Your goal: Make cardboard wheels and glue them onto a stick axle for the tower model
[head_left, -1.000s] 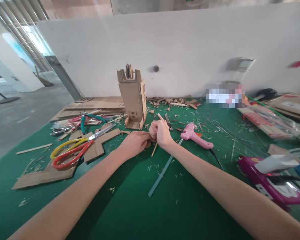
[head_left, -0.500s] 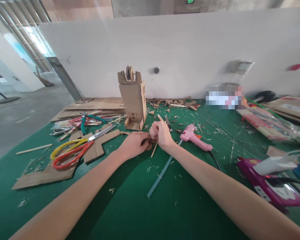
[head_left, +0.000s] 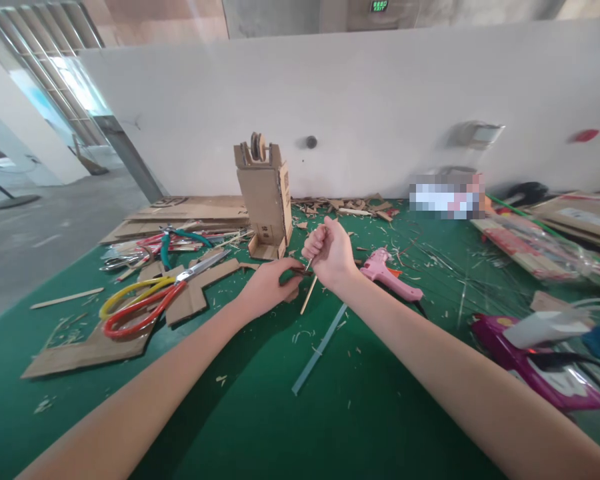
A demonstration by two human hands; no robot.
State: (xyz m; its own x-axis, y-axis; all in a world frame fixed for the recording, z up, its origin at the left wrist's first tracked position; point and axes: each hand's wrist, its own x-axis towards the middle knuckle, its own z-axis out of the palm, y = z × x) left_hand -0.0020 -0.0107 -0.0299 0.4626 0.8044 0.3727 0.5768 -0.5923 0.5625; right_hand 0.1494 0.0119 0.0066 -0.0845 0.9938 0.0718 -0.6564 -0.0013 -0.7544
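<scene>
Curled into a fist, my right hand [head_left: 334, 255] grips a thin rod-like tool [head_left: 308, 265]; most of it is hidden in the fingers, and its narrow tip points down at my left hand. My left hand [head_left: 266, 288] pinches a small brown piece that looks like cardboard [head_left: 293, 295], largely covered by the fingers. The tool's tip meets or nearly meets this piece. Just below the hands lies a thin wooden stick [head_left: 308, 296]. Behind them stands an upright cardboard tower [head_left: 264, 207] with a cardboard wheel [head_left: 257, 147] on top.
Scissors [head_left: 155, 300] and cut cardboard [head_left: 95, 353] lie left, near teal-handled pliers [head_left: 166, 250]. A pink glue gun [head_left: 390, 277] with a glue stick [head_left: 320, 350] is right of centre. Farther right sits a purple power strip [head_left: 530, 367]. Scraps line the white partition [head_left: 355, 100].
My right hand has risen slightly and turned, drawing away from my left, so the tool's thin tip now shows between them. My left hand stays nearly in place.
</scene>
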